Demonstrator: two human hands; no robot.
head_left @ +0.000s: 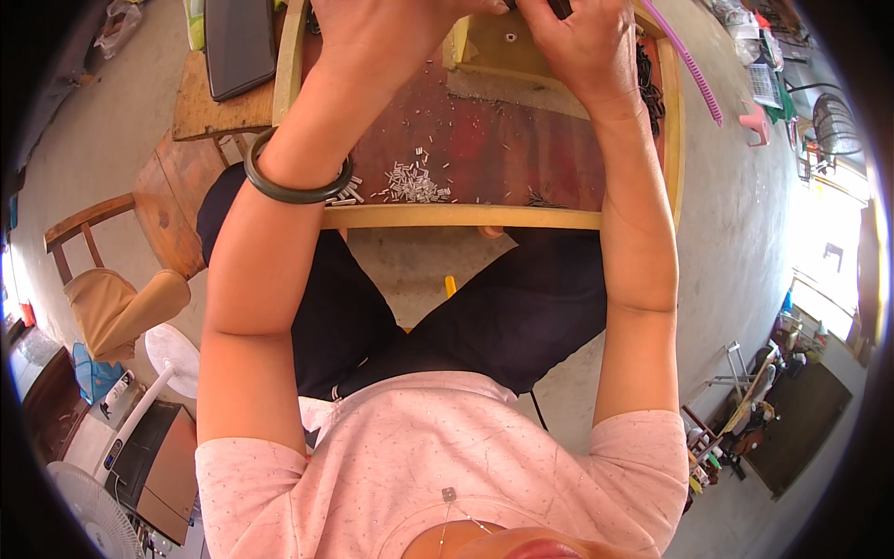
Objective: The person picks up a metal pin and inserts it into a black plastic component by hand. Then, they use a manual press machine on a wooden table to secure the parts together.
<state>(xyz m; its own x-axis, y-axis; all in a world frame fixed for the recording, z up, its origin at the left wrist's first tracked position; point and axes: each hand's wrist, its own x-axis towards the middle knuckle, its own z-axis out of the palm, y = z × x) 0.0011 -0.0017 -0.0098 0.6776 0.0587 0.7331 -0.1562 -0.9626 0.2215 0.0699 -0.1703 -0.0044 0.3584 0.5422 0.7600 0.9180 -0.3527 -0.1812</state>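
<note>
Head view, left grip (400, 23), right grip (584, 47), openings cropped

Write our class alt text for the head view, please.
A seated person reaches left hand and right hand, both partly cut off by the top edge, over a wood-rimmed table. Small silvery pieces lie near its closest rim; a dark phone is at left.

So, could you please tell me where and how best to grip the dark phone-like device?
I'd likely pinch the flat device by its near left corner, coming from the near left: bare wooden board shows there, while its right edge sits close to the yellow frame and a green-yellow item crowds its far left side.
</note>
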